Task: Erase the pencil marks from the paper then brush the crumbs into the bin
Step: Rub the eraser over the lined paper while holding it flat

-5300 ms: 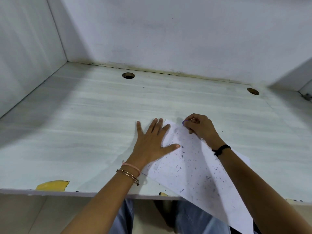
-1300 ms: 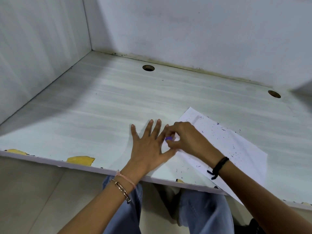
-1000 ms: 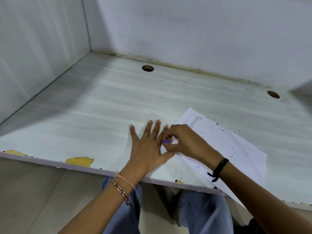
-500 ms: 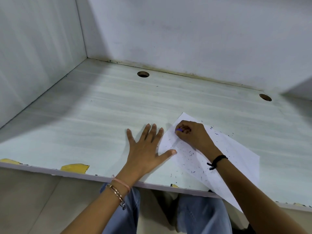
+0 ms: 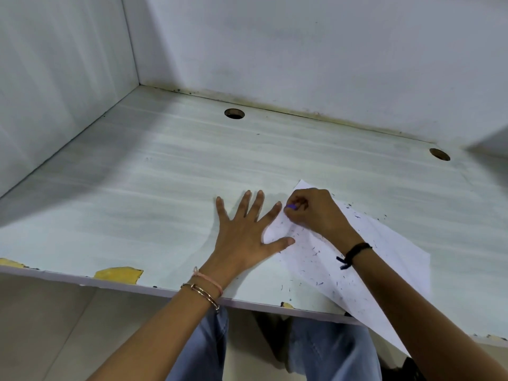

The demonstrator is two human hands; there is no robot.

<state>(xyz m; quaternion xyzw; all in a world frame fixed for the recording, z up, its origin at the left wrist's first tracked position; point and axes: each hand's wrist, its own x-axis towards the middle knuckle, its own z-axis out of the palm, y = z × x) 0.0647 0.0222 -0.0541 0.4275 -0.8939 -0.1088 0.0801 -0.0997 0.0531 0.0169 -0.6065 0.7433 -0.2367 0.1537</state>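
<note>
Presently the right hand [image 5: 319,213] pinches a purple eraser [image 5: 291,206] in its fingertips, pressed on the paper [image 5: 384,251] near its far corner. Just left of that grip, the left hand [image 5: 244,237] lies flat and spread, fingers on the paper's edge. Dark crumbs [image 5: 316,253] dot the sheet beneath the right wrist.

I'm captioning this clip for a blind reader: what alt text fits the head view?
A right hand rubs a purple eraser on crumb-strewn white paper while the left hand presses flat at its edge on a pale desk.
</note>
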